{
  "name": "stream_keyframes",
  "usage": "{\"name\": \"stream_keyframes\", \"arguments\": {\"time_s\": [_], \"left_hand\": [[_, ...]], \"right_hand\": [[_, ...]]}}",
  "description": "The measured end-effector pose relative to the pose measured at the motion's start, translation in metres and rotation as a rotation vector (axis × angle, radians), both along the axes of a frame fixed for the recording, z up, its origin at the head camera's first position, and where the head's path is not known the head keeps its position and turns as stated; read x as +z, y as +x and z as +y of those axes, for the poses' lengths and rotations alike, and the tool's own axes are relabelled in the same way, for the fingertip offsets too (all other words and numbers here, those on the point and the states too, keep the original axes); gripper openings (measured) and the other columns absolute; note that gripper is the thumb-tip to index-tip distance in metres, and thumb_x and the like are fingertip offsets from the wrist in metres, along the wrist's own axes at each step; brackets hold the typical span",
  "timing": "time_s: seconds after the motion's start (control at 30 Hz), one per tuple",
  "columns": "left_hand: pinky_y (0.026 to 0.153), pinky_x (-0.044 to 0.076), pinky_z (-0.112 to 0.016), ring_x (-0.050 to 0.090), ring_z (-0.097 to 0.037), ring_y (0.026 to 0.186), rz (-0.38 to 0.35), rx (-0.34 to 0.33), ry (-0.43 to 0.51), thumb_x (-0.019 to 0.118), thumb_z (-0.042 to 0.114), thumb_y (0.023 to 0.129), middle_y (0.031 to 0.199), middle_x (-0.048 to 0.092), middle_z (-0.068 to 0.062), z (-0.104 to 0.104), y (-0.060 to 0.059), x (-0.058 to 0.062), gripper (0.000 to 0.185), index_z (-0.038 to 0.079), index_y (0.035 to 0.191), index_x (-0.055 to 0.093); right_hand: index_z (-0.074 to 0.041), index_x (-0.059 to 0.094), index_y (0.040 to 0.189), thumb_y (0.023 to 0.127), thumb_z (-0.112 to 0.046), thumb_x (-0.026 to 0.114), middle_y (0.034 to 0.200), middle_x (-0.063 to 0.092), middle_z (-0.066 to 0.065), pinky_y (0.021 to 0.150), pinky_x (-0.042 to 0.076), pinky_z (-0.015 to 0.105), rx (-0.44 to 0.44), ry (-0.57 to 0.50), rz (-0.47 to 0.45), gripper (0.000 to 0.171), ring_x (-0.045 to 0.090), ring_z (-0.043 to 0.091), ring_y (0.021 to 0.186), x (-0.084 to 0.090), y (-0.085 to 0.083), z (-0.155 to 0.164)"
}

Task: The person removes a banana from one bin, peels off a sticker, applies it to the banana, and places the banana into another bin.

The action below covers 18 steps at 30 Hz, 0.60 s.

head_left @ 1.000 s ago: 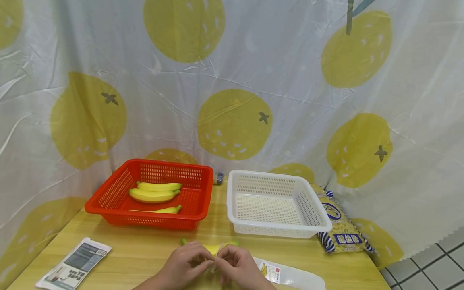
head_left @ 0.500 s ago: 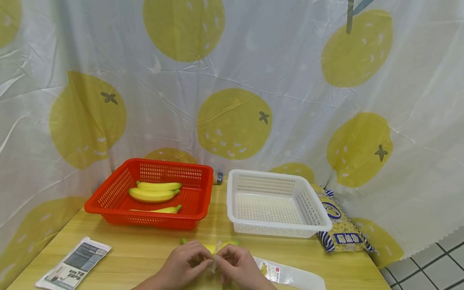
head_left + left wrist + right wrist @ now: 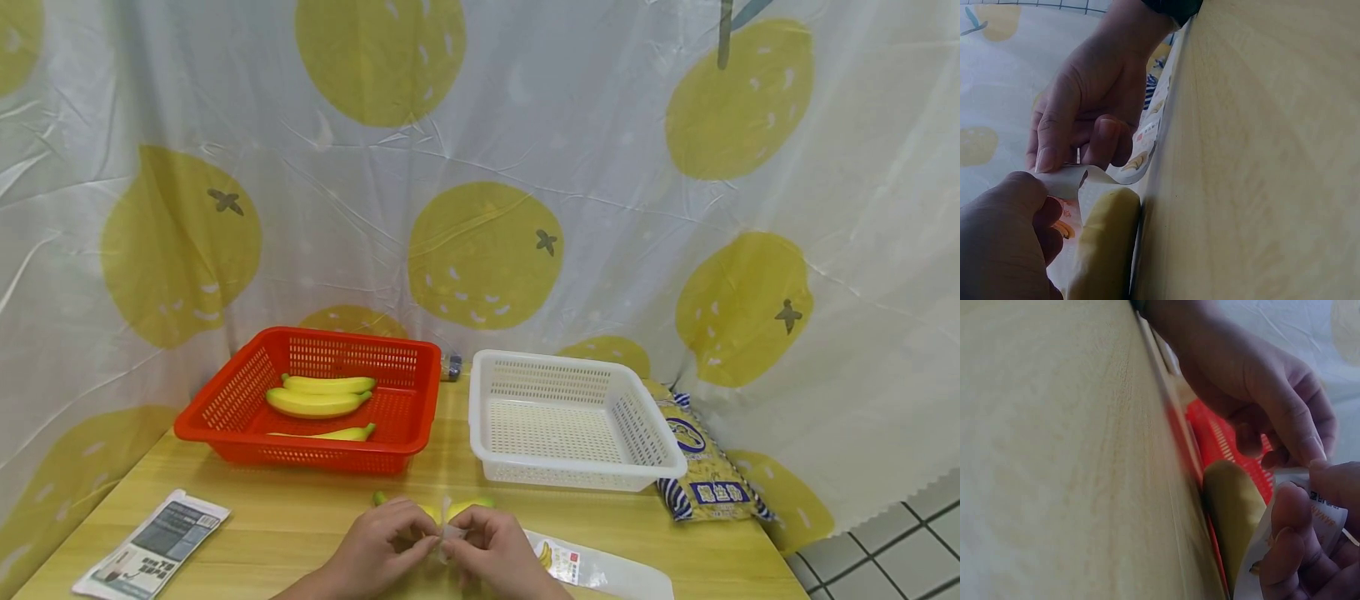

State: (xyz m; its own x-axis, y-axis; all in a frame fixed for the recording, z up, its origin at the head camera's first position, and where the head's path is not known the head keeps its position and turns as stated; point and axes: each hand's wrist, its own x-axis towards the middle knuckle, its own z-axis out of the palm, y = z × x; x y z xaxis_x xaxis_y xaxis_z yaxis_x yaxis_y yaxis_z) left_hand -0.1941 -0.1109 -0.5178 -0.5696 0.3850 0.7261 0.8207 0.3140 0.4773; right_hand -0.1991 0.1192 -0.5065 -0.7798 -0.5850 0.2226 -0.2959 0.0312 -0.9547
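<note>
My left hand (image 3: 386, 546) and right hand (image 3: 498, 550) meet fingertip to fingertip at the table's front. Between them they pinch a white banana label (image 3: 1329, 515), printed with orange lettering in the right wrist view; in the left wrist view the pale strip (image 3: 1063, 181) bends between both thumbs. Just behind the fingers a yellow banana (image 3: 474, 505) with green tips lies crosswise on the table, its middle partly covered by the hands and paper. Right of my right hand lies a glossy white label sheet (image 3: 618, 575) bearing a banana picture.
A red basket (image 3: 300, 443) holding three bananas (image 3: 318, 405) stands at back left. Beside it is a white basket (image 3: 573, 477). A yellow noodle bag (image 3: 701, 471) leans at the right edge, and a flat printed packet (image 3: 153, 546) lies front left. A lemon-print curtain (image 3: 600, 183) hangs behind.
The white paper between my fingertips has risen and stands more upright over the banana. Both hands have hardly shifted; the baskets and bananas are unchanged.
</note>
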Motion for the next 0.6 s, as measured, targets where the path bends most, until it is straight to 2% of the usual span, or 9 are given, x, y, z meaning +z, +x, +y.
{"name": "stream_keyframes", "arguments": {"time_s": [0.23, 0.47, 0.6], "left_hand": [[0.062, 0.050, -0.013, 0.060, -0.002, 0.076, 0.047, -0.015, 0.002, 0.083, 0.006, 0.085, 0.090, 0.067, 0.014, -0.0002, -0.0015, 0.0001, 0.027, 0.024, 0.099, 0.069], [0.061, 0.050, -0.013, 0.058, 0.004, 0.077, -0.001, -0.007, -0.004, 0.083, 0.005, 0.085, 0.090, 0.065, 0.018, -0.0004, 0.0002, 0.0012, 0.029, 0.026, 0.098, 0.068], [0.061, 0.050, -0.013, 0.058, 0.004, 0.078, 0.018, -0.012, 0.003, 0.082, 0.001, 0.084, 0.091, 0.065, 0.017, -0.0003, -0.0002, 0.0009, 0.032, 0.024, 0.099, 0.068]], "right_hand": [[-0.001, 0.071, 0.106, 0.100, -0.020, 0.069, 0.088, 0.069, 0.033, 0.050, 0.055, 0.025, 0.002, 0.015, 0.014, 0.020, 0.061, -0.001, 0.055, -0.0038, -0.0030, 0.0009], [0.000, 0.071, 0.106, 0.100, -0.019, 0.068, 0.087, 0.068, 0.033, 0.051, 0.055, 0.024, 0.015, 0.007, 0.030, 0.019, 0.061, 0.001, 0.053, -0.0048, -0.0032, 0.0012], [0.000, 0.070, 0.105, 0.100, -0.016, 0.068, 0.087, 0.068, 0.033, 0.050, 0.056, 0.027, 0.022, -0.002, 0.049, 0.017, 0.061, 0.004, 0.052, -0.0055, -0.0036, 0.0015]]}}
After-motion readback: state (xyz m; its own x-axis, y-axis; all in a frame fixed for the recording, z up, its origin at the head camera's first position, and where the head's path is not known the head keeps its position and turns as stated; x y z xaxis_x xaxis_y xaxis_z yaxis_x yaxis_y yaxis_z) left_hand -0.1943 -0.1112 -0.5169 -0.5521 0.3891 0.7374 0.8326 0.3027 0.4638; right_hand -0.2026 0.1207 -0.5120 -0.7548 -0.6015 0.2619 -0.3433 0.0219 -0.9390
